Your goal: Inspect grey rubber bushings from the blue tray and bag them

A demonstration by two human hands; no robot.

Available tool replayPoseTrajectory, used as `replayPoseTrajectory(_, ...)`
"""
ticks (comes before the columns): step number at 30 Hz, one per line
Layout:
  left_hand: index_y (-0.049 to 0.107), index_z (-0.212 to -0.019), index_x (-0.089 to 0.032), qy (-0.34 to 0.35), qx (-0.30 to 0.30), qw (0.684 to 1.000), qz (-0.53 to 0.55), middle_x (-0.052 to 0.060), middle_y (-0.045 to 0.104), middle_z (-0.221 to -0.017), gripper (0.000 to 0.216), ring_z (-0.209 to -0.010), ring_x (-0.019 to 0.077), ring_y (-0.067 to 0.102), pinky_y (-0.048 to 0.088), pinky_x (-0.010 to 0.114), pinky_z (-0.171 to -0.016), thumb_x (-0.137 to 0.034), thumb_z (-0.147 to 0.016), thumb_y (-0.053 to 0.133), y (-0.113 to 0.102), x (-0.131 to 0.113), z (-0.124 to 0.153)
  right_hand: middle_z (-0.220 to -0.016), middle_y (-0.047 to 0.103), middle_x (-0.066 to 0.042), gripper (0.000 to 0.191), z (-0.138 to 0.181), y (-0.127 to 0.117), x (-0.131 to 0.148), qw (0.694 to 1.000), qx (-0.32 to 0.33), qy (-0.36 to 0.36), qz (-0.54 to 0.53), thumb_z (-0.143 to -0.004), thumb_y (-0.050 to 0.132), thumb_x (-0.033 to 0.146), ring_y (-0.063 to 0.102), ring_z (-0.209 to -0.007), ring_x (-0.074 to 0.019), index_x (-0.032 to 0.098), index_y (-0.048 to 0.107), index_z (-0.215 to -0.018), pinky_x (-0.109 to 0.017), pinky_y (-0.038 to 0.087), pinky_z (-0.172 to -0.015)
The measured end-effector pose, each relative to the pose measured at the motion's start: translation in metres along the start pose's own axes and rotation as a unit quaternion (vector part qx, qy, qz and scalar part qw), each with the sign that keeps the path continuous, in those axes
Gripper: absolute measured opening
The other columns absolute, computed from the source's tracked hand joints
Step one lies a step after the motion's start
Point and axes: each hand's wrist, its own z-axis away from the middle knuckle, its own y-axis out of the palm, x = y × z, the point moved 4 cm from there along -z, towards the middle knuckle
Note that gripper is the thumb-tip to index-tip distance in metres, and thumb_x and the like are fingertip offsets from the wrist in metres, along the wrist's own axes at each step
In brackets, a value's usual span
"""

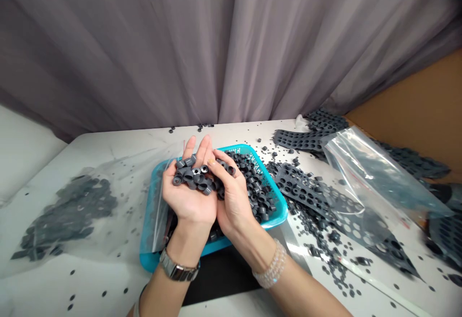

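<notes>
Both hands are cupped side by side, palms up, above a turquoise plastic basket [279, 215]. A heap of small black rubber caps [197, 178] lies in my left hand [191, 207], whose fingers point away and curl a little. My right hand [236, 204] presses against its side and holds more of the caps, with its thumb resting across them. Below, many loose caps [258, 194] fill the basket, partly hidden by my hands and wrists. A clear plastic bag hangs over the basket's left side.
On the left lies a clear bag [72, 211] full of black pieces. Punched black rubber sheets [303, 187] and small round scraps [335, 269] are strewn on the right, with a clear zip bag [382, 177] over some sheets. A grey curtain [216, 43] hangs behind the white table [119, 139].
</notes>
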Motion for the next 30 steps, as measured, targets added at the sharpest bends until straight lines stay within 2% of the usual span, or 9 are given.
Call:
replayPoseTrajectory(4, 0.045, -0.134, -0.016, -0.02, -0.01, 1.0, 0.014, 0.014, 0.062, -0.124, 0.055, -0.121, 0.0194, 0.054, 0.04, 0.031, -0.103, -0.04, -0.086, 0.034, -0.002, 0.001, -0.003, -0.086, 0.07, 0.0, 0.014, -0.002, -0.001, 0.003, 0.999, -0.016, 0.0, -0.039, -0.074, 0.065, 0.025, 0.063, -0.085, -0.0126, 0.018, 0.066, -0.086, -0.027, 0.047, -0.088)
replayPoseTrajectory(7, 0.041, -0.137, -0.017, -0.045, -0.021, 0.997, 0.059, 0.012, 0.059, -0.128, 0.054, -0.12, 0.0177, 0.055, 0.042, 0.03, -0.102, -0.035, -0.087, 0.03, -0.005, 0.001, -0.007, -0.09, 0.071, -0.004, 0.026, -0.004, -0.003, 0.005, 0.992, -0.051, 0.046, -0.105, -0.084, 0.048, 0.036, 0.064, -0.093, -0.0168, 0.016, 0.066, -0.083, -0.032, 0.048, -0.091)
replayPoseTrajectory(10, 0.041, -0.137, -0.019, -0.07, -0.038, 0.991, 0.103, 0.01, 0.056, -0.133, 0.053, -0.12, 0.017, 0.054, 0.044, 0.032, -0.1, -0.033, -0.088, 0.025, -0.006, 0.0, -0.008, -0.091, 0.071, -0.008, 0.033, -0.006, -0.006, 0.004, 0.978, -0.085, 0.111, -0.155, -0.086, 0.037, 0.032, 0.066, -0.093, -0.0193, 0.015, 0.065, -0.09, -0.037, 0.051, -0.087)
replayPoseTrajectory(15, 0.049, -0.129, -0.018, -0.099, -0.058, 0.981, 0.158, 0.01, 0.06, -0.127, 0.049, -0.12, 0.0192, 0.055, 0.05, 0.034, -0.094, -0.031, -0.09, 0.022, -0.004, -0.005, -0.006, -0.088, 0.07, -0.009, 0.027, -0.013, -0.01, 0.007, 0.96, -0.097, 0.173, -0.197, -0.083, 0.038, 0.022, 0.066, -0.086, -0.0166, 0.014, 0.062, -0.093, -0.031, 0.055, -0.079)
replayPoseTrajectory(19, 0.055, -0.118, -0.014, -0.14, -0.119, 0.963, 0.195, 0.014, 0.066, -0.108, 0.042, -0.108, 0.0223, 0.062, 0.059, 0.033, -0.076, -0.026, -0.09, 0.025, -0.002, -0.014, -0.006, -0.078, 0.067, -0.007, 0.017, -0.019, -0.013, 0.022, 0.966, -0.089, 0.16, -0.185, -0.083, 0.045, 0.021, 0.066, -0.085, -0.0155, 0.014, 0.06, -0.083, -0.026, 0.057, -0.073)
replayPoseTrajectory(22, 0.057, -0.106, -0.013, -0.169, -0.134, 0.948, 0.235, 0.011, 0.066, -0.087, 0.032, -0.088, 0.0191, 0.066, 0.06, 0.025, -0.057, -0.018, -0.087, 0.031, 0.001, -0.031, -0.007, -0.075, 0.065, -0.005, 0.01, -0.021, -0.014, 0.031, 0.975, -0.06, 0.152, -0.148, -0.083, 0.049, 0.019, 0.065, -0.077, -0.0125, 0.015, 0.057, -0.078, -0.016, 0.052, -0.054)
replayPoseTrajectory(25, 0.055, -0.095, -0.015, -0.171, -0.113, 0.941, 0.271, 0.008, 0.061, -0.075, 0.023, -0.071, 0.0145, 0.062, 0.052, 0.016, -0.041, -0.013, -0.084, 0.035, 0.0, -0.058, -0.008, -0.072, 0.062, -0.001, 0.01, -0.021, -0.011, 0.032, 0.987, 0.022, 0.145, -0.071, -0.084, 0.051, 0.023, 0.059, -0.062, -0.0072, 0.017, 0.054, -0.076, -0.008, 0.035, -0.035)
replayPoseTrajectory(30, 0.052, -0.089, -0.016, -0.143, -0.083, 0.957, 0.236, 0.003, 0.05, -0.067, 0.019, -0.057, 0.0108, 0.053, 0.037, 0.011, -0.03, -0.011, -0.083, 0.035, -0.019, -0.105, -0.01, -0.063, 0.057, 0.001, 0.013, -0.021, 0.004, 0.015, 0.967, 0.13, 0.201, 0.084, -0.082, 0.056, 0.026, 0.04, -0.04, -0.0025, 0.014, 0.058, -0.08, -0.009, 0.019, -0.027)
